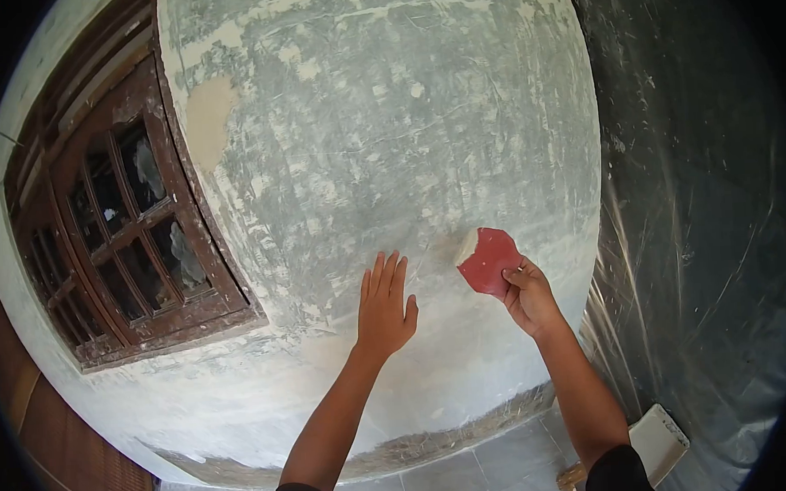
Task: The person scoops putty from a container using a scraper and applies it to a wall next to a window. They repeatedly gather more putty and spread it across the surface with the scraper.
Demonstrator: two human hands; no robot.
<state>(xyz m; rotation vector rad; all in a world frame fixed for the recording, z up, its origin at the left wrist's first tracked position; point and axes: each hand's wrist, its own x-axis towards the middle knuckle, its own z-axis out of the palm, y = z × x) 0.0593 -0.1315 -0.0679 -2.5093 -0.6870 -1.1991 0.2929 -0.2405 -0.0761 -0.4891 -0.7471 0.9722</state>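
My right hand (531, 299) grips a red putty spreader (492, 262), thumb on its near face. Pale putty sits along the spreader's upper left edge, which is close to the wall (388, 148); whether it touches cannot be made out. To the left, my left hand (384, 310) lies with its fingers stretched out, palm toward the wall and holding nothing. Patchy grey and whitish filler covers the wall's surface, smoother and paler lower down. A beige patch (210, 122) shows near the window.
A brown wooden window (130, 233) with small panes is set in the wall at left. Clear plastic sheeting (695, 247) hangs along the right. Below it, a white tray (659, 443) stands by a piece of wood (571, 480). Grey tiles (441, 485) cover the floor.
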